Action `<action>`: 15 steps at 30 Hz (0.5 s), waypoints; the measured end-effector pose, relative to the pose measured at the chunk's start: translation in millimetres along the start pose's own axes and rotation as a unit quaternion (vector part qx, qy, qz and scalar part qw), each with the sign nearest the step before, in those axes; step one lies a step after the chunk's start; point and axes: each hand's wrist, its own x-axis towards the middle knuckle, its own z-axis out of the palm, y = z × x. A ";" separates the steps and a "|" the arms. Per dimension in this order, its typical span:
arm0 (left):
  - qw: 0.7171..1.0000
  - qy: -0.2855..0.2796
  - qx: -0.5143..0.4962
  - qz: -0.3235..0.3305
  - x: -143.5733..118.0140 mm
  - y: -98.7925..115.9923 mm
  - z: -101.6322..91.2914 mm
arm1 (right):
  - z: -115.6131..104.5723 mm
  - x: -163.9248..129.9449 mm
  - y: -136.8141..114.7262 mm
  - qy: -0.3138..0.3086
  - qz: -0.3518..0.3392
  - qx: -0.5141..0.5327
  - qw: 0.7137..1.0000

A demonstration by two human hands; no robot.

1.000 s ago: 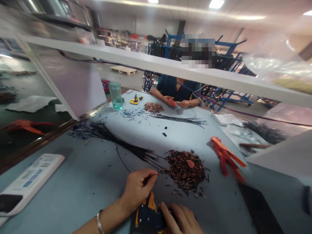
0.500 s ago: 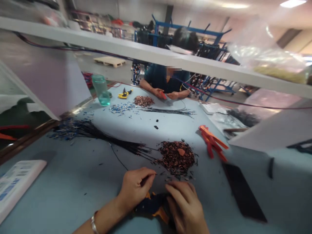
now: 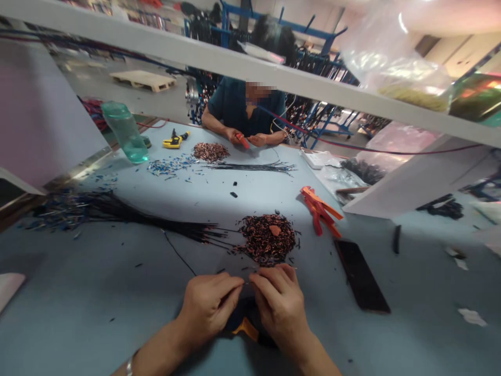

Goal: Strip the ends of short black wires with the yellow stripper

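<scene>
My left hand (image 3: 209, 303) is closed in a pinch on a thin black wire (image 3: 178, 248), which trails back toward the wire bundle. The wire's short end shows at the left fingertips. My right hand (image 3: 279, 300) meets that end with its thumb and fingers pressed together; its exact hold is partly hidden. Below both hands lies a dark hand tool with an orange part (image 3: 246, 329), mostly covered by them. Just beyond my fingers is a heap of small black and copper-coloured pieces (image 3: 266, 240). A bundle of black wires (image 3: 156, 222) stretches left from it, with blue-and-silver ends.
At right are red-orange wire strippers (image 3: 319, 209) and a black phone-like slab (image 3: 362, 277). Across the table, a person (image 3: 245, 115) holds a red tool. A green bottle (image 3: 125, 133) and yellow tool (image 3: 176, 139) stand far left. A white beam (image 3: 188, 55) crosses above.
My right hand has come up from the dark tool to the wire end at my left fingertips. My left hand keeps its pinch. The view has shifted right.
</scene>
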 end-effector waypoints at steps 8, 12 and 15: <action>0.999 -0.030 0.026 0.037 -2.6 5.7 2.1 | 4.4 -0.1 -0.3 -0.009 0.011 -0.019 1.000; 0.999 0.016 0.030 0.003 1.4 0.2 -4.2 | -6.0 -4.0 25.2 0.032 0.037 -0.041 0.998; 0.998 0.037 0.031 -0.035 3.7 -5.4 -6.2 | -13.0 -7.1 43.6 0.058 0.073 -0.044 0.995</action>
